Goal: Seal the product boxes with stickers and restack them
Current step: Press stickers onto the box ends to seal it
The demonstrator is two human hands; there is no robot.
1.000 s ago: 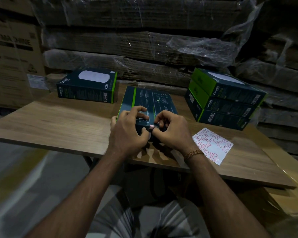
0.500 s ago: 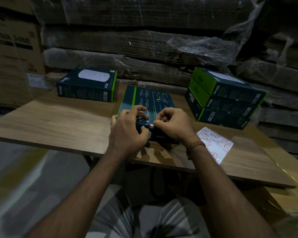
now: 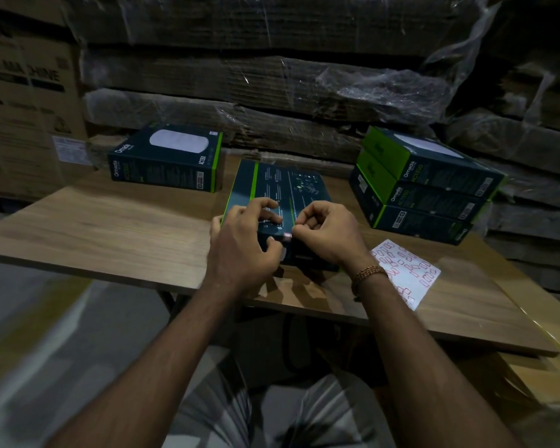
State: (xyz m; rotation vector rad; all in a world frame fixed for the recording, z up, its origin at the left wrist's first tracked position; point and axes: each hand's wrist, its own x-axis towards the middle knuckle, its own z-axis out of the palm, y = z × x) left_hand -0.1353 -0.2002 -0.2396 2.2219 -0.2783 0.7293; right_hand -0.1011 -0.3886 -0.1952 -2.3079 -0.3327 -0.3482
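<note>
Left hand: left hand (image 3: 243, 244) lies over the near left corner of the box in work (image 3: 282, 202), fingers spread on its top face and thumb against the near edge; it steadies the box, no closed grasp.
Right hand: right hand (image 3: 328, 236) pinches a small pinkish sticker (image 3: 287, 236) between thumb and forefinger, at the near top edge of the box.
Step in hand: judged to be laying the seal across the flap edge; whether it already adheres cannot be told.
Box in work: dark teal carton with a green stripe, printed back face up, flat on the wooden table (image 3: 117, 227), centre, near the front edge.
Sticker sheet: white sheet (image 3: 408, 270) with red-outlined labels, on the table just beside the right wrist; many labels remain.
Stack right: three like boxes (image 3: 434, 189) piled at the right rear, slightly askew.
Single box left: one box (image 3: 168, 160) alone at the left rear, front face up.
Progress: mid-task by judgement. Which pile is sealed cannot be determined; the present box awaits pressing down and restacking.
</note>
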